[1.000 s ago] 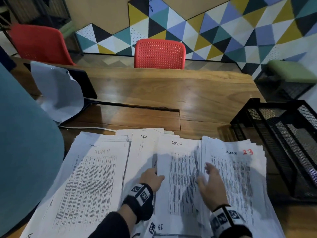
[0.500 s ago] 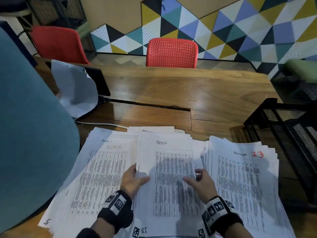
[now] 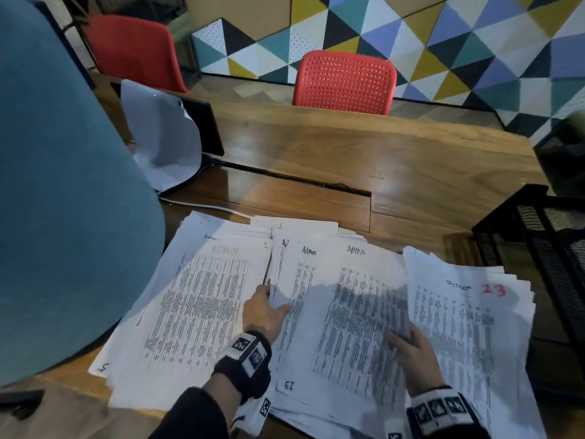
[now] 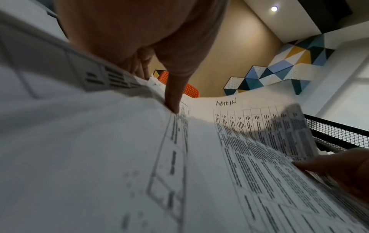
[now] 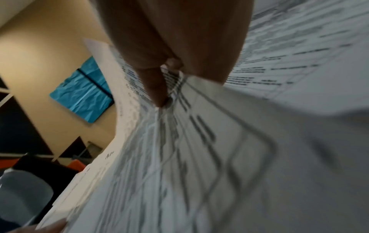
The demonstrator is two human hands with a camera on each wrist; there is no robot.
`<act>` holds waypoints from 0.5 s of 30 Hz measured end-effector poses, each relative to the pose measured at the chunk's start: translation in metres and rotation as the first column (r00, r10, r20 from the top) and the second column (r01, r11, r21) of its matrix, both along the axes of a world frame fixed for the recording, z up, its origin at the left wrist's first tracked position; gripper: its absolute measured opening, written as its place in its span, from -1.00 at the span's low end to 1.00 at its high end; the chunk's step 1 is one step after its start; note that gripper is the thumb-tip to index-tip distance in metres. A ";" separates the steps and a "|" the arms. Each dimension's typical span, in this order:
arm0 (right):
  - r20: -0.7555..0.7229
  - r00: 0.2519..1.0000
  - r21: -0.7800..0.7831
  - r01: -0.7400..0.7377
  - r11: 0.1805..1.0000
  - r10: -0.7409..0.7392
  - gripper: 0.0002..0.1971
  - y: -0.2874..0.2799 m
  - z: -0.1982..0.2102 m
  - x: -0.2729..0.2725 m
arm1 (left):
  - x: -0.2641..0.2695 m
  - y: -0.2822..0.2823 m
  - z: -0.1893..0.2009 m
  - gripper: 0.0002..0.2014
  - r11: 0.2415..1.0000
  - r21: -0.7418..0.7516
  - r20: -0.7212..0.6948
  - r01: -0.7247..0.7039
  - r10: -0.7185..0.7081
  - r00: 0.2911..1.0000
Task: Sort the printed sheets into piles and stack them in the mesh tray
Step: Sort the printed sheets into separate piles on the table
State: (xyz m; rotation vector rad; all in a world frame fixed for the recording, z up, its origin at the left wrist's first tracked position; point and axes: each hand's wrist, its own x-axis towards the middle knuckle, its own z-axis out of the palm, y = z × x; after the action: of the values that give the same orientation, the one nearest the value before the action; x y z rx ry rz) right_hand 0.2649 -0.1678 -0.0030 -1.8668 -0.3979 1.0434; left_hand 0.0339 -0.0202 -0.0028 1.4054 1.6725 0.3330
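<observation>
Three spreads of printed sheets lie on the wooden table [image 3: 380, 160]: a left pile marked ADMIN [image 3: 202, 312], a fanned middle pile of Admin sheets [image 3: 351, 318], and a right pile marked 23 [image 3: 471, 337]. My left hand [image 3: 269, 307] pinches the left edge of the middle sheets, with the thumb [image 4: 175, 102] pressed on top. My right hand [image 3: 406, 340] pinches the right edge of the top Admin sheet [image 4: 259, 130], which curls up slightly. The black mesh tray [image 3: 519, 217] stands at the right, apart from both hands.
A teal chair back [image 3: 63, 185] crowds the left side. A crumpled pale sheet [image 3: 161, 137] leans on a black panel at the back left, with a white cable [image 3: 202, 204] beside it. Two red chairs [image 3: 345, 80] stand behind the table.
The top Admin sheet has slid right under my right hand, baring more Admin sheets beneath. My left hand has shifted to the middle pile's left edge.
</observation>
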 end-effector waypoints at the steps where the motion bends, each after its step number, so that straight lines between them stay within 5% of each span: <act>1: -0.051 0.999 0.009 -0.007 1.000 0.008 -0.81 -0.002 0.002 0.001 | 0.002 0.000 0.003 -0.36 1.000 -0.002 -0.027 0.018 -0.018 0.999; 7: -0.061 0.996 -0.028 -0.065 0.998 0.063 -0.69 -0.001 -0.001 0.000 | 0.007 0.001 0.008 -0.23 0.998 -0.027 -0.106 0.049 -0.051 0.993; 12: -0.067 0.998 -0.029 0.004 1.000 -0.006 -0.78 -0.001 -0.002 -0.005 | -0.001 0.006 0.005 -0.66 0.999 0.039 -0.045 0.011 -0.009 0.999; 15: -0.096 0.995 0.002 0.020 1.000 -0.020 -0.68 -0.001 0.002 -0.007 | -0.007 0.015 0.004 -0.69 0.999 0.025 -0.021 0.043 -0.042 0.999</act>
State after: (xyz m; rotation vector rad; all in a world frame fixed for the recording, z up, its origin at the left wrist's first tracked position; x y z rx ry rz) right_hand 0.2575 -0.1688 -0.0007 -1.8066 -0.3235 1.1135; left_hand 0.0269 -0.0057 0.0013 1.4656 1.6577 0.3177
